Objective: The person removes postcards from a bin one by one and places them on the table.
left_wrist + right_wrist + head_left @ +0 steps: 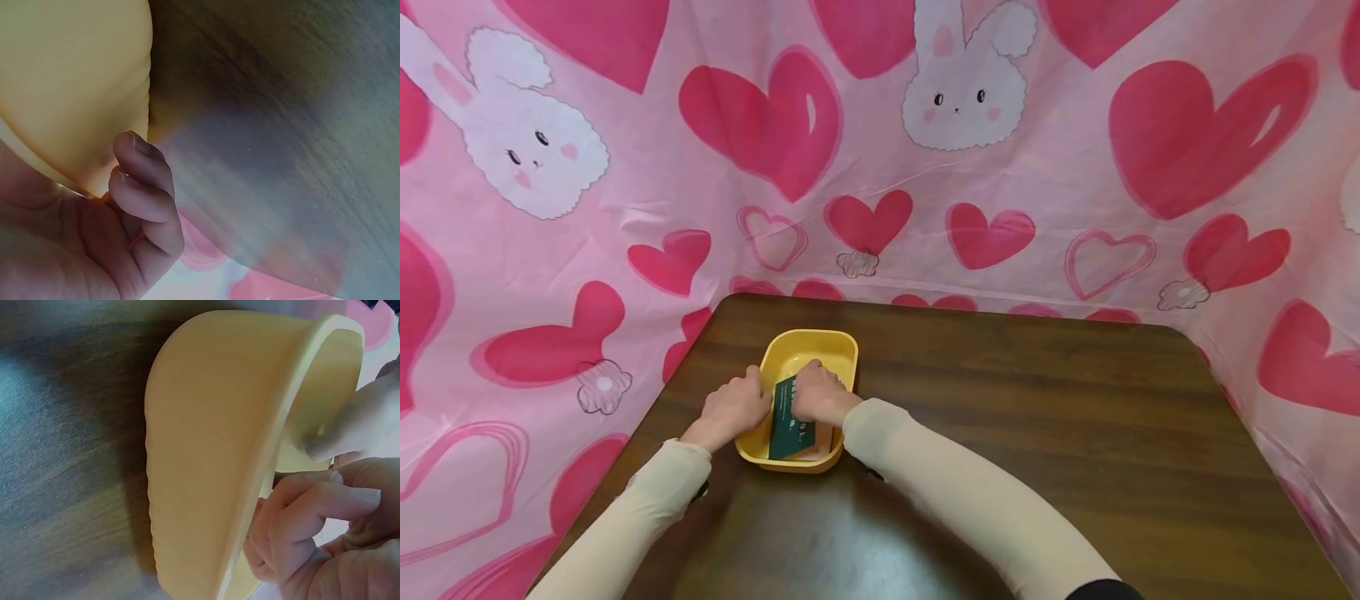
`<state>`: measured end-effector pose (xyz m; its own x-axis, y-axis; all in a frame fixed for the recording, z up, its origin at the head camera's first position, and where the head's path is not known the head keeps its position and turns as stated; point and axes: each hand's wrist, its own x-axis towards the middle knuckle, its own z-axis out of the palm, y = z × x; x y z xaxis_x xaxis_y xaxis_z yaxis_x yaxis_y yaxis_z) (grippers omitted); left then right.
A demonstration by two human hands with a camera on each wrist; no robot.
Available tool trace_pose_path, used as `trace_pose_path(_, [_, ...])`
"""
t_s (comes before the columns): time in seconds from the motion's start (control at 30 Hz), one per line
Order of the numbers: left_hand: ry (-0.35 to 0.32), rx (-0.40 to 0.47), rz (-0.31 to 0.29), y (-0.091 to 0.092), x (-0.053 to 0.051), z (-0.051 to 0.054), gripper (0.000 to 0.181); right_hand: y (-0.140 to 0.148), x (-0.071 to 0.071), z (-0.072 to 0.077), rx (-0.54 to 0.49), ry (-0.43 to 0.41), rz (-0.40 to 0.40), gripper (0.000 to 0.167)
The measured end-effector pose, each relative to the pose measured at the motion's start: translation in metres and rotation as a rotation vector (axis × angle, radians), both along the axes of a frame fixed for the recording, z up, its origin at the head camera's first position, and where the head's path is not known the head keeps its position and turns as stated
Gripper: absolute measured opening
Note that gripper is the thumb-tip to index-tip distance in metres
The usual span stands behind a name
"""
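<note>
A yellow plastic basin [808,336] with rounded corners stands on the table's left part. My left hand [735,406] grips its left rim, thumb inside and curled fingers against the outer wall [75,81], as the left wrist view shows. Inside the basin lies a dark green booklet or card [784,429] with white lettering, and a peach-coloured part [822,437] shows beside it. My right hand [822,393] reaches over the right rim and pinches the green booklet at its upper right with curled fingers. The right wrist view shows only a thin dark edge by the fingers.
The brown wooden table [1037,417] extends to the right of the basin. A pink cloth [880,167] with hearts and rabbits hangs behind and along the sides of the table.
</note>
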<state>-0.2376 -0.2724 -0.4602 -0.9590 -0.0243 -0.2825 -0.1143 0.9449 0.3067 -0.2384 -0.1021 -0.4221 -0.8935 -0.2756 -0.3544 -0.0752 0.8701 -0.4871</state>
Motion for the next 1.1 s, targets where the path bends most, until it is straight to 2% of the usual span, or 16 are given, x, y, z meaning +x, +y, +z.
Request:
trace_pose_path(0.17, [0.003, 0.032, 0.006, -0.001, -0.001, 0.0, 0.046, 0.002, -0.002, 0.001, -0.058, -0.005, -0.014, 0.064])
trace_pose_path(0.37, [0.016, 0.088, 0.031, -0.002, -0.002, 0.001, 0.042, 0.004, -0.005, 0.0, -0.078, -0.009, -0.017, 0.063])
trace_pose_path(0.57, [0.047, 0.1, 0.029, -0.002, -0.005, -0.004, 0.042, 0.007, -0.004, 0.001, -0.11, -0.035, -0.035, 0.072])
trace_pose_path(0.83, [0.076, 0.085, 0.038, -0.002, -0.006, -0.012, 0.04, 0.008, -0.006, -0.002, -0.091, -0.016, 0.011, 0.061])
trace_pose_path(1.1, [0.077, 0.128, 0.061, -0.002, -0.004, -0.016, 0.037, 0.011, -0.007, -0.001, -0.137, -0.001, 0.004, 0.069])
